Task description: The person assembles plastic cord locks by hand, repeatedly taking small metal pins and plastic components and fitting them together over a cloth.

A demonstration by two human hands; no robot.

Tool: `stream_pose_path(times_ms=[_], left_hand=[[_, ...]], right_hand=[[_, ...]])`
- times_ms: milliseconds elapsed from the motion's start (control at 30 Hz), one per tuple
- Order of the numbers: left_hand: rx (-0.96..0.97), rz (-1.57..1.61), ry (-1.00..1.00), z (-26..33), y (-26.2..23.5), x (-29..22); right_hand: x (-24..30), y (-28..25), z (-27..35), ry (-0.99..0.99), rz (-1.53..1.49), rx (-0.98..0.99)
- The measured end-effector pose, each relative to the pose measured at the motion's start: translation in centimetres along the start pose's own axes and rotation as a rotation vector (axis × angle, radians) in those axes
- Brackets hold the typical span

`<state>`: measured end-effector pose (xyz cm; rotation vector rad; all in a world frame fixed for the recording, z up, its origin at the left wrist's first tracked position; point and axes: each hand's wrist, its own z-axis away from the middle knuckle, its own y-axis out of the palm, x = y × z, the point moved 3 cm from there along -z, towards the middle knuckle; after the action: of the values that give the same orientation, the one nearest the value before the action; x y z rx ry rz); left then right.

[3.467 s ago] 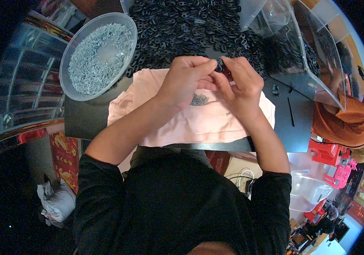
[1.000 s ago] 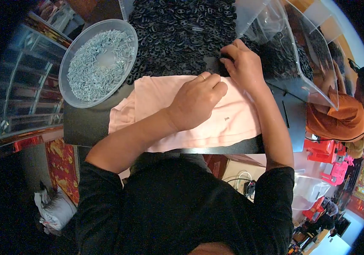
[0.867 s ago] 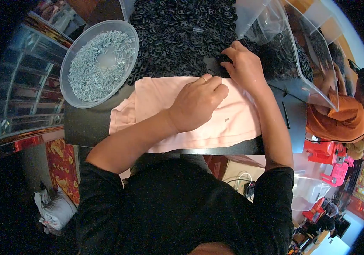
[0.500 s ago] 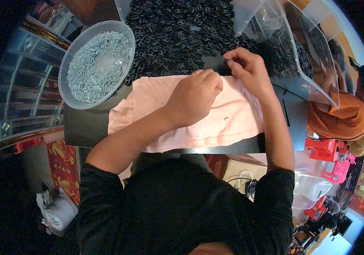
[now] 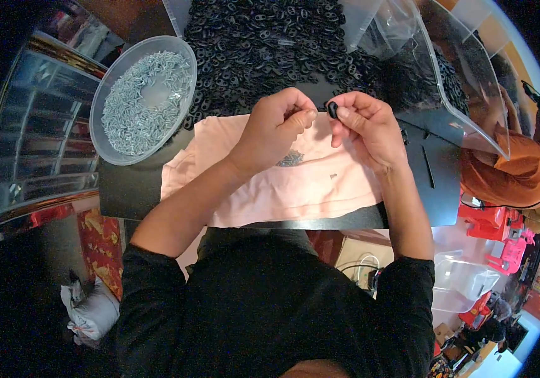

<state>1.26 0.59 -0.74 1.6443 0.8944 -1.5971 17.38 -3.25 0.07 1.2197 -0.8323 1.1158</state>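
My right hand (image 5: 370,129) pinches a small black oval piece (image 5: 333,109) between thumb and forefinger, held up above a pale pink cloth (image 5: 251,195). Close by on its left, my left hand (image 5: 276,123) is closed in a pinch, and whatever lies between its fingertips is too small to make out. Under the left hand a little heap of silvery screw-like pins (image 5: 290,159) rests on the cloth. One single pin (image 5: 333,176) lies apart from that heap, nearer to me.
Many loose black pieces (image 5: 263,44) cover the table's far side. A round plastic tub (image 5: 96,120) of silvery pins stands at the left. At the right are a transparent bin (image 5: 437,69) and a thin black rod (image 5: 428,167). Someone in an orange top (image 5: 509,167) sits beyond.
My right hand has turned and come nearer from the pile, with a black oval piece now showing in its fingers. My left hand has shifted slightly, uncovering the heap of pins.
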Motion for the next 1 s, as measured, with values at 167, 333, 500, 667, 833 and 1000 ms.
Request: stream_pose_path(times_ms=[167,333,500,667,833,1000], left_hand=[[0.033,-0.158,0.037,-0.2,0.0,0.1],[0.033,-0.522,0.148,-0.1,-0.2,-0.9],[-0.098,-0.513,0.208,-0.4,-0.7,-0.5],[-0.117,-0.557,0.221,-0.6,-1.2,-0.1],[-0.127,-0.565,0.239,-0.7,-1.5,0.3],[-0.120,-0.528,0.239,-0.9,-1.4,0.6]], right_hand=[[0.9,-0.4,-0.1,-0.115,0.047,-0.090],[0.8,-1.9,-0.5,-0.231,0.692,-0.094],[1.5,-1.3,-0.4,-0.431,1.118,-0.104],[1.9,-0.7,-1.3,-0.561,1.412,-0.203],[2.0,-0.1,-2.4,-0.391,1.600,-0.093],[2.0,-0.2,-3.0,-0.340,1.473,-0.053]])
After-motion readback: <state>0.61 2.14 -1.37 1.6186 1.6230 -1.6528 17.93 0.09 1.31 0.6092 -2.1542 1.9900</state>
